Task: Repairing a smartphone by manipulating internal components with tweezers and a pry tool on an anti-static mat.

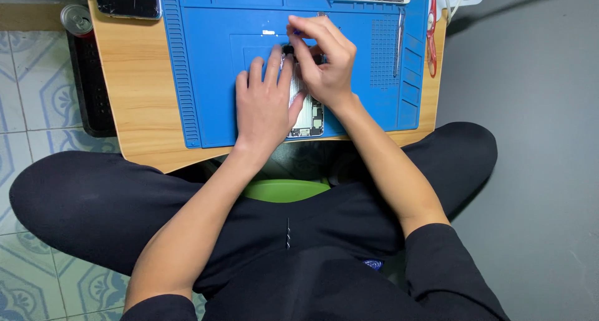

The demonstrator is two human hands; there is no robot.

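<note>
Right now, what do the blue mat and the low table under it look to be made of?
The blue mat looks like matte silicone or rubber: moulded ridges and compartment edges, no glare. The low table shows pale wood grain with a smooth finish, likely laminate or veneer; solid wood cannot be ruled out.

— What sort of place is this?
— A home repair corner: a low wooden table [134,102] on patterned floor tiles [31,84], a blue repair mat [212,65], spare phones [128,3], a drink can [76,18].
</note>
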